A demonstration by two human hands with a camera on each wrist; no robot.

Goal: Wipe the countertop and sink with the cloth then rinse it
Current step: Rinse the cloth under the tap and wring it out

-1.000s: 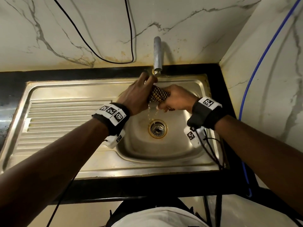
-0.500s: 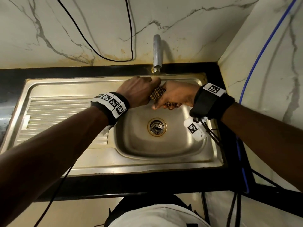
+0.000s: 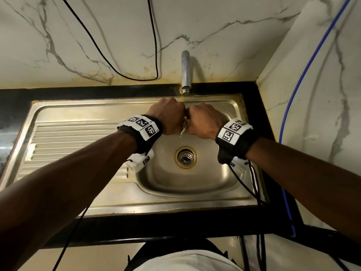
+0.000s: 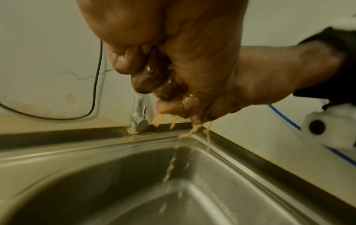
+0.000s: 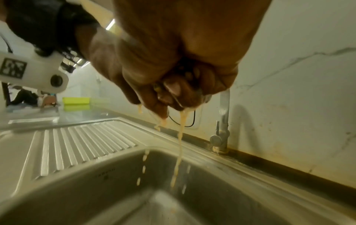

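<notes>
We clench the fingers of our left hand [image 3: 169, 116] and right hand [image 3: 205, 122] tight around the cloth [image 3: 186, 122], fists touching. Murky water [image 5: 179, 152] streams from beneath our fingers into the sink [image 3: 187, 180] basin below. Beyond our fingers stands the tap [image 3: 185, 73] against the marble wall [image 3: 97, 36]

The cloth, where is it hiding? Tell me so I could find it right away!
Find the steel sink against the marble wall, then the tap at its back edge. Just in front of the tap, the left hand and right hand squeeze together. The cloth is the patterned sliver between them, the only thing dripping water into the basin.
</notes>
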